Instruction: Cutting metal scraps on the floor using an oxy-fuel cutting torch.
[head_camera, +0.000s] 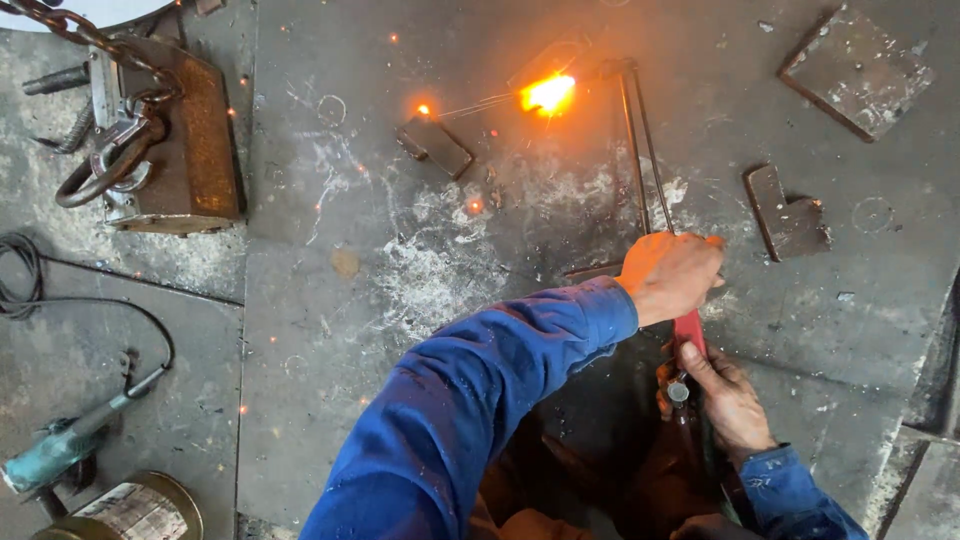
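A cutting torch (640, 150) with two long thin tubes reaches away from me over a grey steel plate (400, 300). A bright orange flame (548, 94) burns at its tip, throwing sparks leftward. My left hand (670, 275), in a blue sleeve, grips the torch where the tubes meet the red handle (689, 328). Lower down, my right hand (728, 395) holds the handle near its valve. A small dark metal block (434, 146) lies left of the flame.
A rusty lifting magnet with shackle and chain (160, 140) sits at the upper left. An angle grinder (60, 445) with its cable and a wire spool (135, 508) lie at the lower left. Cut steel pieces (855, 70) (785, 215) rest at the right.
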